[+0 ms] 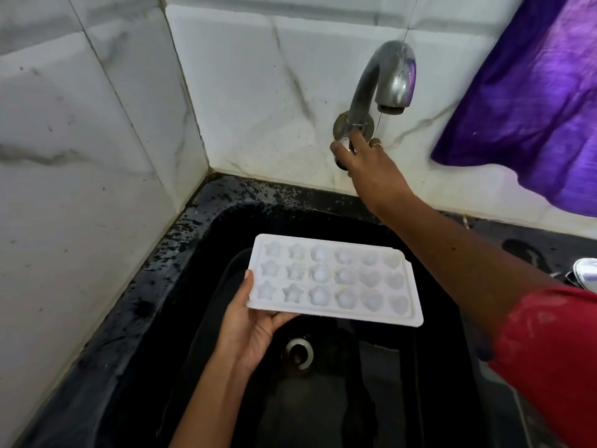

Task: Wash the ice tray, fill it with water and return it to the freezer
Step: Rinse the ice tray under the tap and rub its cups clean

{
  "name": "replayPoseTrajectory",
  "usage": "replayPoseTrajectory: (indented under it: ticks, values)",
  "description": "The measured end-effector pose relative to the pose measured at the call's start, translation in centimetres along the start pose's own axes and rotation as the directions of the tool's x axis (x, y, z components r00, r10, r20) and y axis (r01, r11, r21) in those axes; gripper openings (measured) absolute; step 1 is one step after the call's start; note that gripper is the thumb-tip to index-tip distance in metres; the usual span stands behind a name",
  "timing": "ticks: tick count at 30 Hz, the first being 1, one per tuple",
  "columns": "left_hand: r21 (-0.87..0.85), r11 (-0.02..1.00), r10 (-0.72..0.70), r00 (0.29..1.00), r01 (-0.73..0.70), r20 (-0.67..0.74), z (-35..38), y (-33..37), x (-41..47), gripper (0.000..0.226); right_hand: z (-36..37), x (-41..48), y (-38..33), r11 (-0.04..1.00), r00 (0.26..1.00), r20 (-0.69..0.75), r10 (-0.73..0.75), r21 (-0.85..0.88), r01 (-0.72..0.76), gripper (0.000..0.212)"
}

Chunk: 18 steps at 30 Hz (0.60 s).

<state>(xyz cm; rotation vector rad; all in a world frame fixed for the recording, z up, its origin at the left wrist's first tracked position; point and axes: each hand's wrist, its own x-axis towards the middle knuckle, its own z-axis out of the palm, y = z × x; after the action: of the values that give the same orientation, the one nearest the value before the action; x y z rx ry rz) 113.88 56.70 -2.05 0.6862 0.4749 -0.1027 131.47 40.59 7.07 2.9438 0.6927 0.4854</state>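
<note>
A white plastic ice tray point(336, 279) with star- and round-shaped cups is held level over the black sink point(206, 221). My left hand point(255, 321) grips the tray's near left corner from below, thumb on the rim. My right hand point(368, 160) reaches up to the wall, its fingers closed around the tap handle point(344, 145) under the curved metal tap point(384, 79). No water runs from the spout. The handle is mostly hidden by my fingers.
The sink's metal drain point(300, 352) lies below the tray. Marble-look tiled walls point(97, 140) meet in a corner at left. A purple cloth point(536, 101) hangs at the upper right. A shiny metal object point(584, 270) sits on the wet black counter at right.
</note>
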Motion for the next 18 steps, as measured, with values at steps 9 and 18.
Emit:
replayPoseTrajectory:
  ticks: [9, 18]
  values:
    - [-0.016, 1.000, 0.012, 1.000, -0.012, -0.001, 0.1, -0.5, 0.3, 0.036, -1.0, -0.2, 0.0, 0.998, 0.998, 0.050, -0.036, -0.046, 0.038, 0.071]
    - [-0.078, 0.997, 0.027, 1.000, -0.027, 0.003, 0.5, -0.5, 0.9, 0.036, 1.0, -1.1, 1.4, 0.973, 0.996, -0.077, -0.035, 0.225, 0.052, 0.068]
